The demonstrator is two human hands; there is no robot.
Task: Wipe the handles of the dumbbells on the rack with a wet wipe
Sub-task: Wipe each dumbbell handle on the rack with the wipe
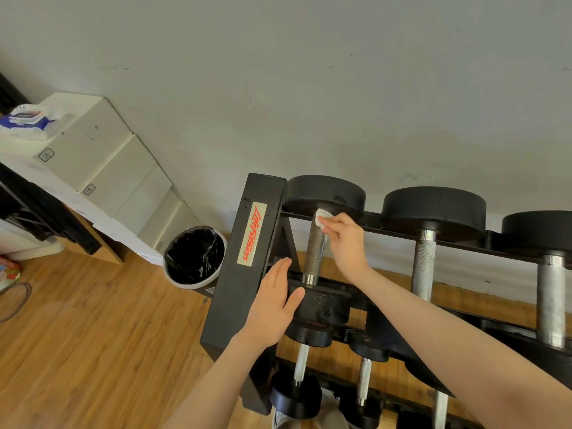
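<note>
A black dumbbell rack (244, 261) stands against the wall, with dumbbells on an upper and a lower tier. On the upper tier's leftmost dumbbell, my right hand (345, 243) pinches a white wet wipe (322, 216) against the far end of the knurled metal handle (313, 255), just below the far black head (325, 193). My left hand (274, 301) lies flat with straight fingers against the near black head (318, 305) of the same dumbbell. Two more upper-tier dumbbells with grey handles (423, 264) (552, 298) sit to the right.
A bin (195, 258) with a black liner stands on the wood floor left of the rack. White boxes (102, 156) are stacked along the wall, with a pack of wipes (26, 120) on top. Smaller dumbbells (298, 379) rest on the lower tier.
</note>
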